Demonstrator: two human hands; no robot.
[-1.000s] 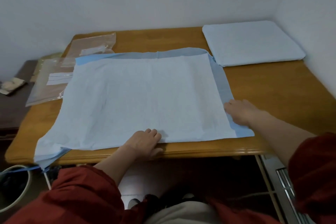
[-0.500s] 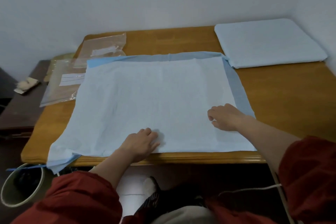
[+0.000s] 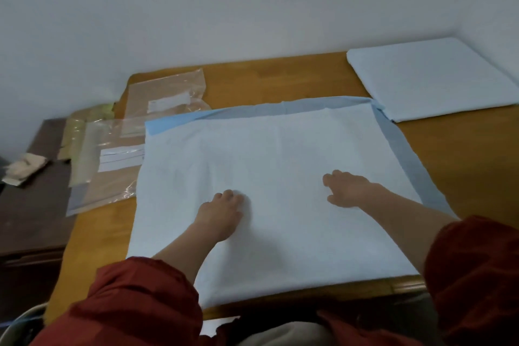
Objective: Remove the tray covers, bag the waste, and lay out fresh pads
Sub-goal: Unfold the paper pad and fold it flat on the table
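Pressing down on a pale blue pad (image 3: 280,149) spread flat on the wooden worktop (image 3: 463,154), long axis running left to right, darker blue border along the far and right edges. Both hands palm-down on it, fingers loose, gripping nothing: left hand (image 3: 222,213) near the middle, right hand (image 3: 348,189) further right, apart from the left. Folded pads (image 3: 429,78) just beside the far right corner. Clear plastic bags (image 3: 120,154) along the left edge.
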